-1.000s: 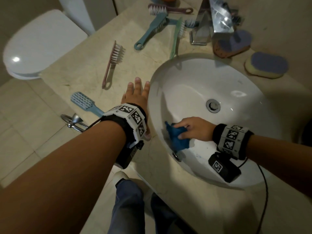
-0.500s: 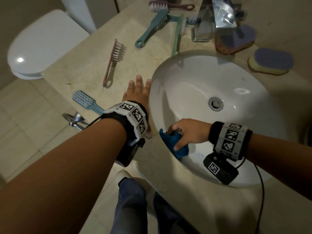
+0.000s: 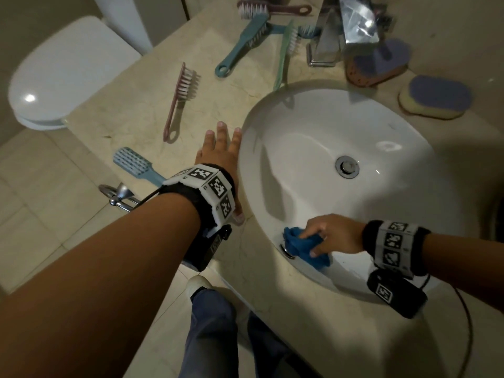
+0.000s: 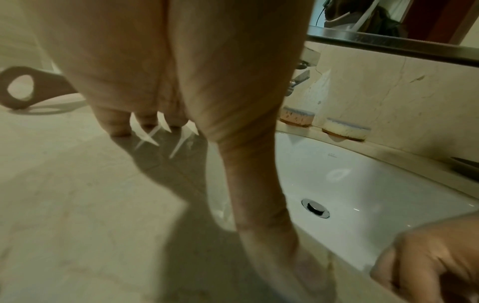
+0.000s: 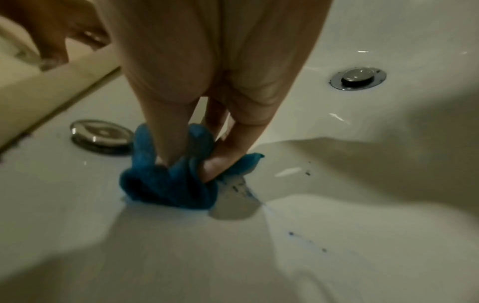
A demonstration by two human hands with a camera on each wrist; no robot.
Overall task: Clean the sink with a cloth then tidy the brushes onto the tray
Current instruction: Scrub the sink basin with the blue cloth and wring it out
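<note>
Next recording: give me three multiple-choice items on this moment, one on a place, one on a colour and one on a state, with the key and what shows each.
1. Where does the cloth lie?
A. on the near inner wall of the sink, by the overflow cap
B. over the drain
C. on the counter by the sponges

2. What colour is the cloth?
A. white
B. blue
C. pink

3. How is the left hand placed?
A. gripping a brush
B. flat on the counter, fingers straight
C. inside the basin

Key:
1 A, the right wrist view shows it bunched beside the metal cap.
2 B, it is blue in both views.
3 B, the head view shows it spread beside the sink's rim, holding nothing.
</note>
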